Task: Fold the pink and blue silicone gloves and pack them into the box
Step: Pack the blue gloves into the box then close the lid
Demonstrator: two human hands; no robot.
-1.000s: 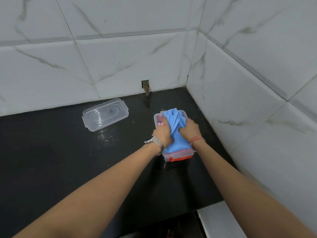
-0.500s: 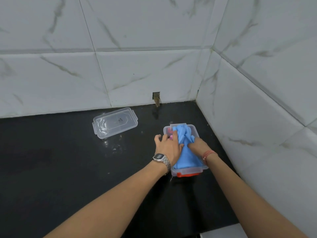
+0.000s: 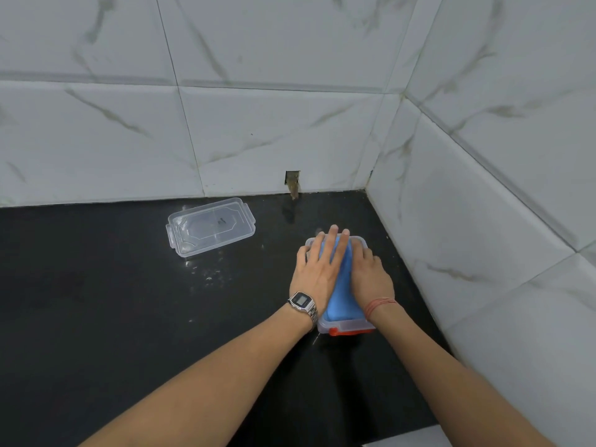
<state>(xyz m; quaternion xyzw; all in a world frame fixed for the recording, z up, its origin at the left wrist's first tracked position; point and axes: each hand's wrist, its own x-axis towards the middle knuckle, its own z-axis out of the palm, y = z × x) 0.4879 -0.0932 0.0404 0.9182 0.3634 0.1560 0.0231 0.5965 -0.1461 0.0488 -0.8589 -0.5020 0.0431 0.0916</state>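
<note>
as palms press flat, blue glove — box

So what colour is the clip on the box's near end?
Orange-red: the clip under the box rim, clearest in the head view.

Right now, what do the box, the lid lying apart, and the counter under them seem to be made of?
The box looks like clear, slightly frosted plastic: the blue glove shows through its wall, and an orange clip sits at its near end. The lid seems the same clear glossy plastic, with moulded ridges. The counter looks like polished black stone, perhaps granite, judging by its faint reflections.
</note>
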